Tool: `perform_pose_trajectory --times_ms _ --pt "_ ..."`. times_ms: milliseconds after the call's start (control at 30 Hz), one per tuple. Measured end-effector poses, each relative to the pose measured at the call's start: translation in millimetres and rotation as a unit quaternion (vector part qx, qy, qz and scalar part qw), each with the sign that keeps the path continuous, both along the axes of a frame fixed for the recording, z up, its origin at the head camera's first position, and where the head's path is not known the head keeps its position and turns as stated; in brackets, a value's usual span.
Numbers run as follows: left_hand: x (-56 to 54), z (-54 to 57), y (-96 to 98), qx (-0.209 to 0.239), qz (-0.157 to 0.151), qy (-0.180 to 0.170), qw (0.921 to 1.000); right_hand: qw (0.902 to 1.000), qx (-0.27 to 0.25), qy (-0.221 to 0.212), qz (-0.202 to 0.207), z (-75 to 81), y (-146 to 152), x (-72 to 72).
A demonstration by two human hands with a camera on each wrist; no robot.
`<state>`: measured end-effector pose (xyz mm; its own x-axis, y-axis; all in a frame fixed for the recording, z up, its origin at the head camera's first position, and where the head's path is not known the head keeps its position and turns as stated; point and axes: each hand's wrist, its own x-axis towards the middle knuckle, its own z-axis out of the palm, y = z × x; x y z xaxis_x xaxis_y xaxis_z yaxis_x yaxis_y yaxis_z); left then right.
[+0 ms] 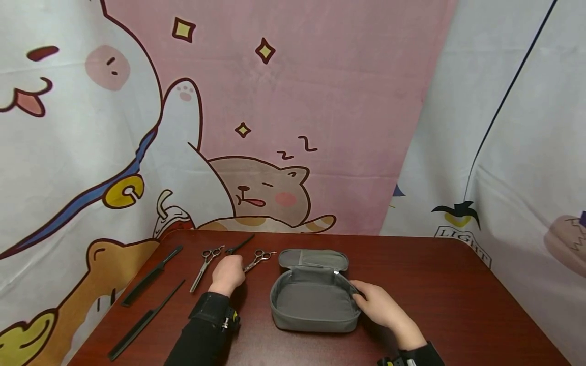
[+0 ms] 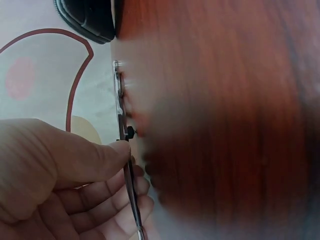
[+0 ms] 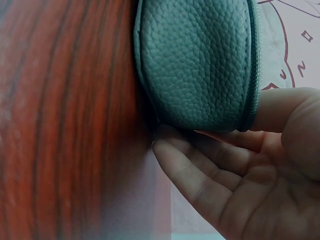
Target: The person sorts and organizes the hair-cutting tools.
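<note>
My left hand (image 1: 228, 275) pinches a pair of silver scissors (image 1: 259, 258) between thumb and fingers, close over the table. In the left wrist view the scissors (image 2: 120, 97) are seen edge-on, with a dark screw near the thumb tip. A grey zippered case (image 1: 316, 324) stands with its lid (image 1: 320, 258) folded back. My right hand (image 1: 380, 305) grips the case's right wall, thumb over the rim. The right wrist view has the pebbled side of the case (image 3: 195, 65) with fingers (image 3: 192, 182) against its outside.
Left of my left hand lies a second pair of scissors (image 1: 206, 267). Two black combs (image 1: 151, 277) (image 1: 142, 325) lie farther left, slanted. Behind my left hand is another thin dark tool (image 1: 241, 244). A cartoon-printed cloth (image 1: 343, 101) hangs behind the table (image 1: 458, 305).
</note>
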<state>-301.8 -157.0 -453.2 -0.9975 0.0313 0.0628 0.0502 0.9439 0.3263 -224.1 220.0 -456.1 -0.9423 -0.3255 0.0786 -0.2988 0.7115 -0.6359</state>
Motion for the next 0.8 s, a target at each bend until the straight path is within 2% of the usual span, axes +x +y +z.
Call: perform_pose_trajectory --times_ms 133,433,600,800 --pt "0.0 1.9 0.2 -0.009 -0.006 0.004 0.9999 1.0 0.0 0.0 -0.003 0.7 -0.7 0.0" --pt "-4.3 8.3 -1.1 0.005 -0.022 -0.028 0.9993 1.0 0.001 -0.003 -0.005 0.3 -0.4 -1.1" --pt "-3.5 10.5 -1.2 0.001 -0.012 -0.042 0.9991 1.0 -0.001 -0.005 -0.002 0.6 -0.1 -1.0" --pt "-1.7 7.1 -0.9 0.011 0.01 -0.059 0.9981 1.0 -0.002 -0.005 -0.002 0.4 0.1 -0.8"
